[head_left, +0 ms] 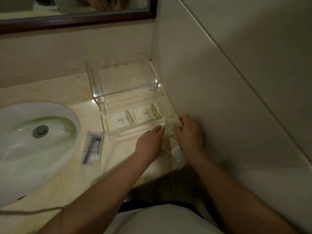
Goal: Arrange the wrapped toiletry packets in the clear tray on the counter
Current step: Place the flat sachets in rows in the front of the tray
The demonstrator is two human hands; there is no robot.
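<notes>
Pinching a pale wrapped packet at the near right corner of the clear tray, we have our hands close together, one on each side of it. Our right hand curls its fingers and thumb round the packet's right edge. Our left hand reaches in with fingers nearly straight, their tips on the left edge. The packet is blurred, so we cannot read its print.

Two striped packets lie flat side by side on the tray's lower floor, end to end along its near wall. The tray sits in the bench's far right corner, just beside the wall, with a raised clear shelf at its back.

More pale wrappers lie on the bench under our wrists. A clear-wrapped dark kit lies left of the tray, between it and the white sink. Above hangs a dark-framed mirror.
</notes>
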